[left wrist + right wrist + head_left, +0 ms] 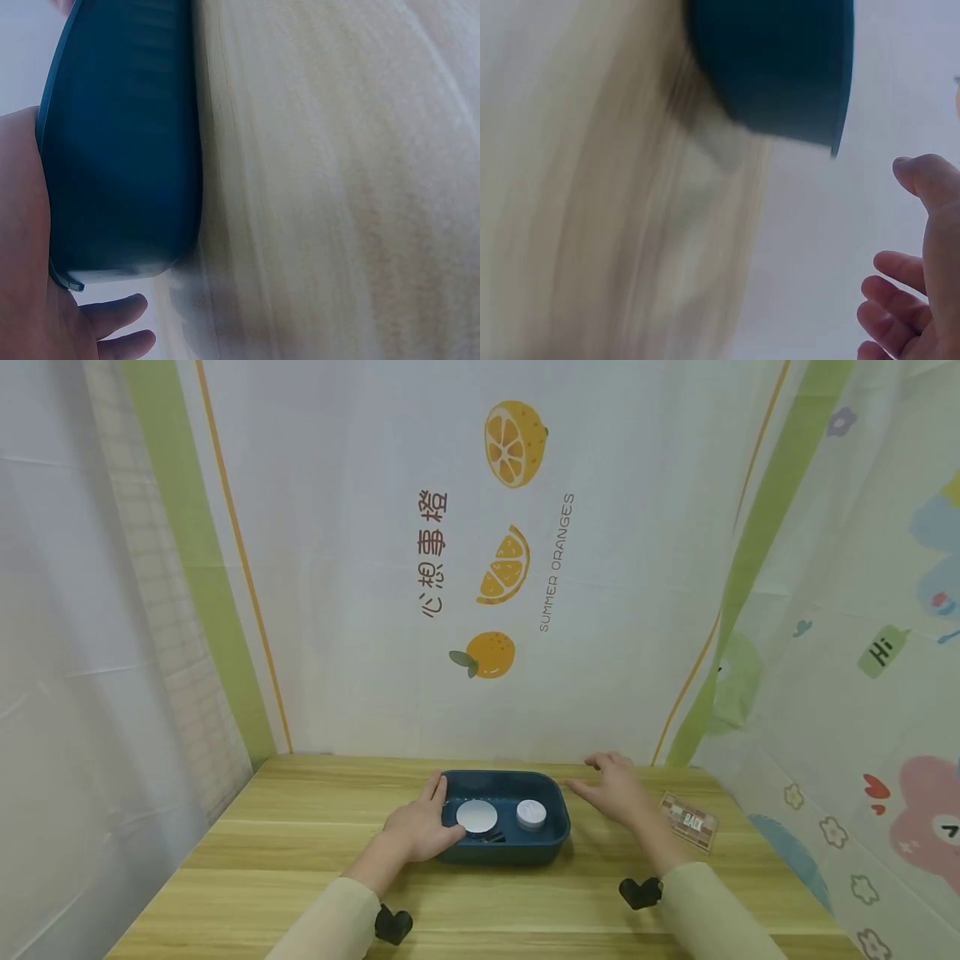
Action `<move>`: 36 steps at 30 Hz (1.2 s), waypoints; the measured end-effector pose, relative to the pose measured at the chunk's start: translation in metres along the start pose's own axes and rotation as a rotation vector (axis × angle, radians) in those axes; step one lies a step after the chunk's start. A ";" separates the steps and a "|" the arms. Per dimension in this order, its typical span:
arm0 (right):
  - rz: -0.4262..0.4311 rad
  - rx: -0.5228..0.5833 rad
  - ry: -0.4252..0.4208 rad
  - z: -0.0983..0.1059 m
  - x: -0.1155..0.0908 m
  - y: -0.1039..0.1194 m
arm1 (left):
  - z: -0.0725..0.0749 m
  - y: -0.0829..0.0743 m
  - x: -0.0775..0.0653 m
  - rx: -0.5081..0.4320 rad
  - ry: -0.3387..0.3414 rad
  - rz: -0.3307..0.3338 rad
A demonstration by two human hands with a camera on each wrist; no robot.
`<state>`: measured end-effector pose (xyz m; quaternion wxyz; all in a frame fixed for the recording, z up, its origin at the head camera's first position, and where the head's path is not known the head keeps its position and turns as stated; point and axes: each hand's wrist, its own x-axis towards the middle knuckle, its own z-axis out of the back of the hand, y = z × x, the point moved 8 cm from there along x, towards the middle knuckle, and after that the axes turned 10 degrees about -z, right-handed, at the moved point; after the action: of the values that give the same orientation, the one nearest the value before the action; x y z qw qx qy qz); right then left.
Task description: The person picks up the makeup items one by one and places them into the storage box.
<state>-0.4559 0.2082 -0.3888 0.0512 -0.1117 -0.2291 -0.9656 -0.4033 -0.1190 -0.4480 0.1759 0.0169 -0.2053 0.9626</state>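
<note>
A dark teal plastic bin (498, 855) stands on the wooden table, its long side towards me. My left hand (422, 827) holds its left end, thumb over the front rim and fingers around the end towards the back corner. In the left wrist view, the palm lies against the rim of the bin (124, 150) and two fingertips show beyond its end. Inside are a white round dish (477, 816), a stack of white discs (531, 813) and small dark pieces (492, 837). My right hand (617, 789) is apart from the bin's right end, fingers loosely bent and holding nothing.
A brown checked card (690, 822) marked BACK lies on the wooden table (300, 852), right of my right forearm. Behind the table hangs a white curtain (360, 693) with printed oranges. Another patterned curtain (795, 710) borders the right side.
</note>
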 end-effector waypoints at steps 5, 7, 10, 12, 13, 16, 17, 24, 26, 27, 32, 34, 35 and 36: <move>-0.062 -0.045 0.009 0.004 0.000 -0.030 | -0.001 0.001 0.000 0.000 0.005 0.003; -0.102 -0.066 0.032 0.005 -0.001 -0.043 | -0.002 0.002 0.001 0.006 0.004 0.003; -0.163 -0.097 0.073 0.007 -0.002 -0.062 | -0.002 0.002 0.001 0.013 0.000 0.002; -0.199 -0.114 0.082 0.010 -0.003 -0.074 | -0.002 0.003 0.002 0.011 -0.004 0.001; -0.213 -0.122 0.086 0.011 -0.004 -0.080 | -0.001 0.002 0.002 0.010 -0.004 0.001; -0.240 -0.149 0.079 0.016 -0.005 -0.094 | -0.001 0.002 0.002 0.013 -0.005 -0.003; -0.256 -0.162 0.078 0.018 -0.007 -0.098 | -0.002 0.002 0.002 0.013 -0.004 -0.004; -0.341 -0.241 0.094 0.027 -0.014 -0.119 | 0.001 0.001 0.000 0.016 -0.004 -0.010; -0.349 -0.259 0.096 0.028 -0.017 -0.124 | 0.001 0.000 0.000 0.019 -0.004 -0.010; -0.359 -0.265 0.103 0.027 -0.018 -0.126 | 0.001 0.000 0.000 0.018 -0.004 -0.008; -0.422 -0.280 0.164 0.021 -0.025 -0.140 | 0.000 0.000 0.000 0.019 -0.008 -0.003; -0.458 -0.271 0.184 0.018 -0.028 -0.148 | -0.001 0.000 0.000 0.013 -0.009 -0.002; -0.477 -0.257 0.191 0.017 -0.029 -0.151 | -0.001 0.000 -0.001 0.014 -0.010 -0.004; -0.484 -0.255 0.197 0.016 -0.029 -0.153 | -0.001 0.001 -0.001 0.011 -0.009 -0.003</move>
<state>-0.4472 0.3534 -0.4481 -0.1733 0.0348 -0.1199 -0.9769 -0.4028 -0.1192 -0.4495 0.1763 0.0227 -0.2007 0.9634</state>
